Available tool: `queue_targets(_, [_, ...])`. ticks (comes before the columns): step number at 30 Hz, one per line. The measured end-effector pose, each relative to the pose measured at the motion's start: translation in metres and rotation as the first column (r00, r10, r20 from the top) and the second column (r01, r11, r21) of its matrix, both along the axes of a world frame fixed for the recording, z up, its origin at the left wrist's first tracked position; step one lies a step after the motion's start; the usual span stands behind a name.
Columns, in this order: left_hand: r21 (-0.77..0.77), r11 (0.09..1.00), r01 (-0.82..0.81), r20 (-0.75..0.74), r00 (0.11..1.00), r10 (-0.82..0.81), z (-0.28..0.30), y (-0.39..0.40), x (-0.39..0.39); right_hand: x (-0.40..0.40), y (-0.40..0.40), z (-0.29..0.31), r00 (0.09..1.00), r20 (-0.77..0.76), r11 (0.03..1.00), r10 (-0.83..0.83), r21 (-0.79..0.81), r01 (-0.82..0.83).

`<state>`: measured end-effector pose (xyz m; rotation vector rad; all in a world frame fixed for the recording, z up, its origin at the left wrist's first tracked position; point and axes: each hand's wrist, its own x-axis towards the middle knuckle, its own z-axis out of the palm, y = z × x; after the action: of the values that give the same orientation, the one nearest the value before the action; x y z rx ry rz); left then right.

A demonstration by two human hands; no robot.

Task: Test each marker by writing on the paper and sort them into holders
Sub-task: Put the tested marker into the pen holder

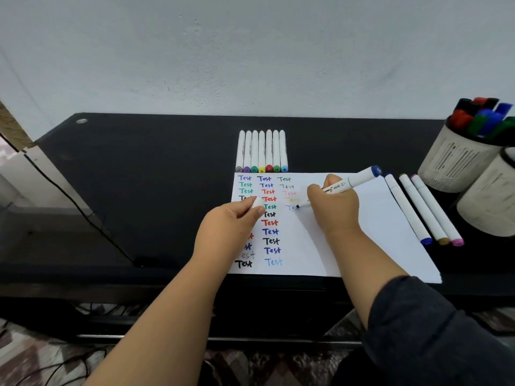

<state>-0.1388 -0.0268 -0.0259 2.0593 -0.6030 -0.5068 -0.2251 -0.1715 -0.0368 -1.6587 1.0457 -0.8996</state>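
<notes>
L hand (237, 218) pinches white cap (257, 203); R hand (333, 207) grips blue marker (354, 181), tip on paper (362, 232).

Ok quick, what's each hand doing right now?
Left hand: pinching the white marker cap, resting on the paper.
Right hand: gripping the blue marker, tip on the paper.

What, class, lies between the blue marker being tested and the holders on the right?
Three capped markers lie on the table between the blue marker in the right hand and the holders; lifting it over them clears the way.
</notes>
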Motion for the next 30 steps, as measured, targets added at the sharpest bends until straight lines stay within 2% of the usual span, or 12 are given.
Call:
queue_targets(16, [0.009,1.000,0.006,0.014,1.000,-0.006,-0.001,0.001,0.001,-0.001,0.000,0.003,1.000,0.020,0.999,-0.014,0.039,0.013])
queue_targets(19, [-0.017,1.000,0.003,-0.003,1.000,-0.003,-0.001,0.002,0.002,-0.003,-0.003,0.003,0.990,0.113,0.989,-0.088,0.130,0.073])
queue_targets(22, [-0.029,1.000,0.008,-0.016,1.000,-0.009,0.002,0.003,0.001,-0.006,-0.004,0.007,0.978,0.184,0.976,-0.098,0.208,0.059])
queue_targets(27, [-0.109,0.992,0.059,-0.080,0.994,-0.068,0.002,0.003,0.000,-0.006,0.001,0.016,0.932,0.363,0.936,-0.026,0.337,-0.105])
queue_targets(30, [-0.165,0.982,0.089,-0.133,0.985,-0.111,0.002,0.004,-0.001,-0.005,0.010,0.021,0.912,0.410,0.915,0.021,0.361,-0.183])
